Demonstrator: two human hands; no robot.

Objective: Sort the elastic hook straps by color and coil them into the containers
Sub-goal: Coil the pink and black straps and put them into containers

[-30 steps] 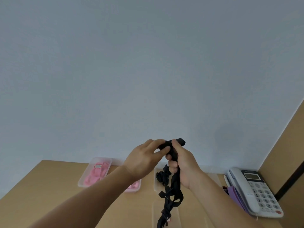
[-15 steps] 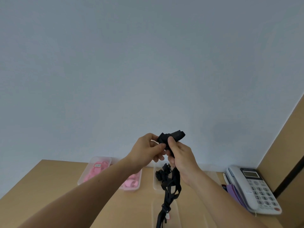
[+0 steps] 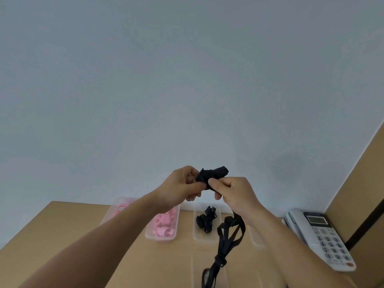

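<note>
Both hands are raised in front of the wall, above the table. My left hand (image 3: 182, 187) and my right hand (image 3: 230, 190) pinch a partly coiled black elastic strap (image 3: 213, 175) between them. Its loose tail (image 3: 227, 235) hangs from under my right hand down to the table. Below, a clear container (image 3: 196, 235) holds coiled black straps (image 3: 205, 220). Left of it a clear container (image 3: 175, 231) holds coiled pink straps (image 3: 164, 224). A second container with pink contents (image 3: 122, 205) lies further left, partly hidden by my left forearm.
A white desk telephone (image 3: 324, 235) stands at the table's right, next to a brown partition (image 3: 359, 196). Another clear container (image 3: 254, 238) lies beside my right forearm, mostly hidden. The wooden table (image 3: 52, 229) meets a pale wall at the back.
Both hands have turned the coil, with my right hand shifting to the right of it. The hanging tail has moved right, uncovering the container of black straps.
</note>
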